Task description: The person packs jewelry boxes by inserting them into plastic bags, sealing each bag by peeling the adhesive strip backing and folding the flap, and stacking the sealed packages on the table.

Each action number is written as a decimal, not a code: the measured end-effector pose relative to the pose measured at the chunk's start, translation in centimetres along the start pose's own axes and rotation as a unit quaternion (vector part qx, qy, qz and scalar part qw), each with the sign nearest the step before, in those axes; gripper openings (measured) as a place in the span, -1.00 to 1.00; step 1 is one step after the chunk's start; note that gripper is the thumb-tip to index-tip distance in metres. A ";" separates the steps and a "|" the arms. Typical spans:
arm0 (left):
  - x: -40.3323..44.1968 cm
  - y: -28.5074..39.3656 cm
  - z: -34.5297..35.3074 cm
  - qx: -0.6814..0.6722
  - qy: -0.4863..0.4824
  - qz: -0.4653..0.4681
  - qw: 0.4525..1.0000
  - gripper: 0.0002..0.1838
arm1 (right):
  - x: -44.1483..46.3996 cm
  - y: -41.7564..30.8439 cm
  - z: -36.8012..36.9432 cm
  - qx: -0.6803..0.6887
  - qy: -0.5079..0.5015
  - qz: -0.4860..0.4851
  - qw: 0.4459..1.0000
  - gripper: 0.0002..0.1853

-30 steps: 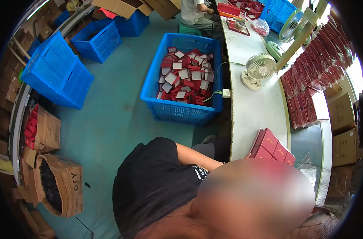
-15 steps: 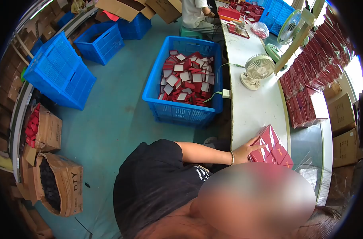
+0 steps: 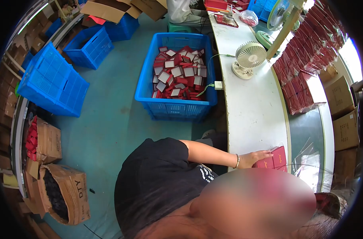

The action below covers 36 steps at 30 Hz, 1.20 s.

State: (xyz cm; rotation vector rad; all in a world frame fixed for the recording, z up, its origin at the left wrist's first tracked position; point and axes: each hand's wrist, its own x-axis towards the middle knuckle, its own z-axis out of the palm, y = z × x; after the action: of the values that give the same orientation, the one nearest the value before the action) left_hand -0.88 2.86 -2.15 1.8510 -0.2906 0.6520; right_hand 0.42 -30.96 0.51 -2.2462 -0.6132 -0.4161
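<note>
The left hand (image 3: 251,159) rests its fingers (image 3: 266,153) on the red boxes (image 3: 279,158), grip impossible to tell, right hand hidden; light, even pressure should keep the boxes square.

My one wide view, from the head, looks steeply down from close above the shirt (image 3: 153,175), across floor (image 3: 105,139) and bench (image 3: 253,123).
</note>
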 end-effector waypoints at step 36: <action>-1.2 2.0 0.4 0.134 0.053 -0.054 0.988 0.04 | 0.0 -1.6 1.6 -0.028 0.036 -0.044 0.998 -0.31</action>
State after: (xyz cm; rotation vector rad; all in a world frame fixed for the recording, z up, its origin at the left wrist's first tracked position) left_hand -2.66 1.61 -1.36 2.0624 -0.0328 0.7384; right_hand -0.29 -28.80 0.44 -2.2515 -0.6731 -0.5623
